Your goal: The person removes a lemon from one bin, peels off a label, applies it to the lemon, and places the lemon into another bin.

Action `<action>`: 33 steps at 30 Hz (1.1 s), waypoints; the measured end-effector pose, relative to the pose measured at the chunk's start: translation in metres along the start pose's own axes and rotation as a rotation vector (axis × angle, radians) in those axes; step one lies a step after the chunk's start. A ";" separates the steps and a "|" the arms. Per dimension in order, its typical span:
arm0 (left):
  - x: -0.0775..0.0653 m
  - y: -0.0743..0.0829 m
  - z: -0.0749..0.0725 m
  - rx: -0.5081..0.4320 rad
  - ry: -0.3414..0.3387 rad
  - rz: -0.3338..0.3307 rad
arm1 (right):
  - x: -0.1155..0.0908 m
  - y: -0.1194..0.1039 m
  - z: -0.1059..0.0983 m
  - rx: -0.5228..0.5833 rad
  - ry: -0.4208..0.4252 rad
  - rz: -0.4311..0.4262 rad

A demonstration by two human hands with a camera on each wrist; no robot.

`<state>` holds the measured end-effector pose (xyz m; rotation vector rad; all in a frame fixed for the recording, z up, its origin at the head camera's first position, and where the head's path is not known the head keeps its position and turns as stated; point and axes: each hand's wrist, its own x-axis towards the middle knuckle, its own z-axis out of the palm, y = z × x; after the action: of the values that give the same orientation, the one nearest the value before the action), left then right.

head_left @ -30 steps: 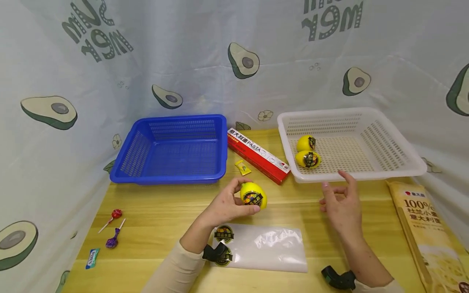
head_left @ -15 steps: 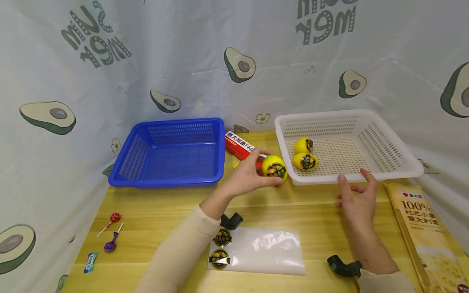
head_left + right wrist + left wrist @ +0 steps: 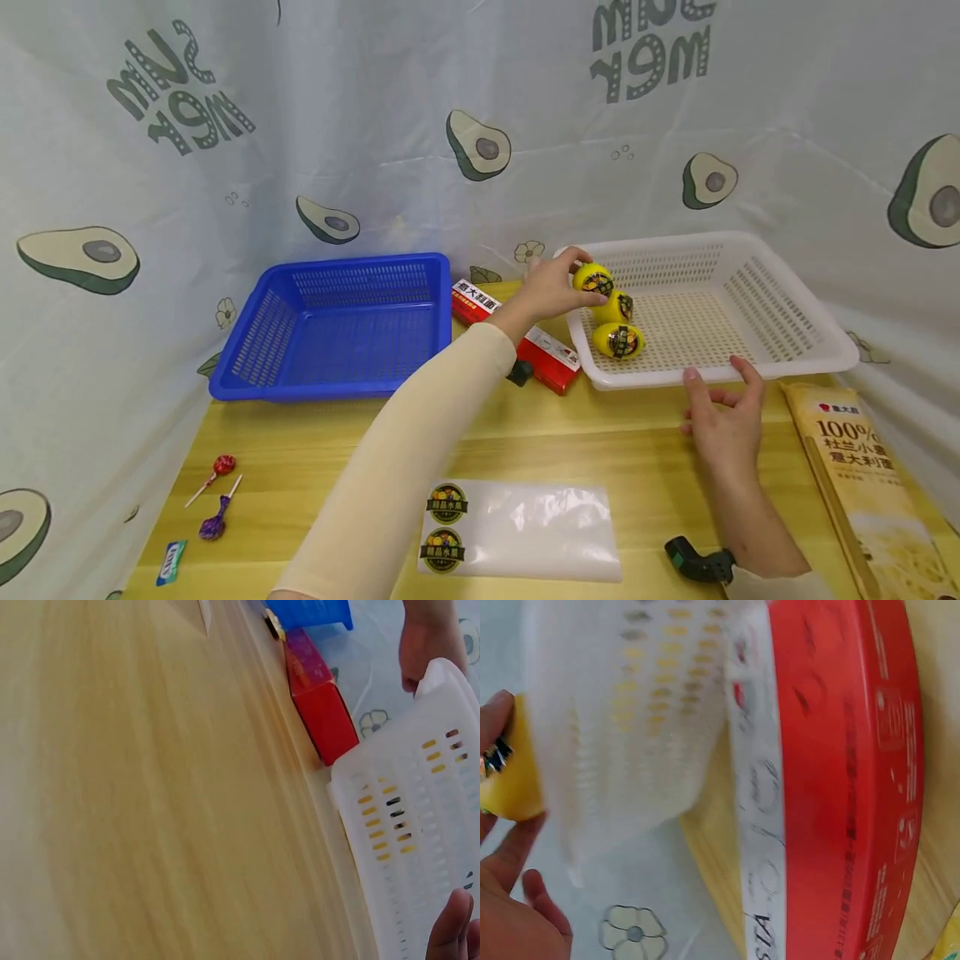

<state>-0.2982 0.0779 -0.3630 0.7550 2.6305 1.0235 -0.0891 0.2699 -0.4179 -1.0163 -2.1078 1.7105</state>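
My left hand (image 3: 550,287) pinches a yellow lemon (image 3: 593,278) with a dark round sticker on it, above the left side of the white basket (image 3: 720,372). In the left wrist view the held lemon (image 3: 519,774) appears just past the basket's wall. Two other stickered lemons lie inside, a front one (image 3: 618,342) and another (image 3: 621,307) behind it, partly covered by the held one. By the basket's front rim is my right hand (image 3: 726,429), fingers loosely bent and holding nothing; whether its fingertips touch the rim is unclear.
A blue basket (image 3: 330,390) stands at left. Between the baskets lies a red pasta box (image 3: 551,358), partly behind my left arm. A clear sheet with stickers (image 3: 536,533) lies in front; a pasta bag (image 3: 862,467) at right; lollipops (image 3: 213,527) and a small wrapped candy (image 3: 171,562) at left.
My left hand has carried the lemon from above the table's middle rightward and away, over the white basket's left side. My right hand has shifted slightly right along the front rim.
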 end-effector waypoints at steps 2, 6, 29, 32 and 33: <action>0.005 -0.001 0.004 0.044 0.007 -0.026 | -0.002 0.002 -0.001 0.011 0.007 0.007; 0.009 -0.002 0.008 0.085 0.022 -0.064 | -0.005 0.004 -0.002 -0.011 0.021 -0.001; -0.013 -0.020 0.015 0.055 0.148 -0.050 | 0.004 0.003 0.008 -0.065 -0.020 -0.037; -0.035 -0.019 0.016 0.002 0.212 -0.054 | 0.005 0.003 0.005 -0.086 -0.016 -0.046; -0.045 -0.018 0.015 -0.008 0.230 -0.061 | 0.006 0.003 0.004 -0.107 -0.011 -0.052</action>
<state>-0.2617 0.0507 -0.3857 0.5822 2.8190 1.1666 -0.0947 0.2706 -0.4231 -0.9731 -2.2333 1.5987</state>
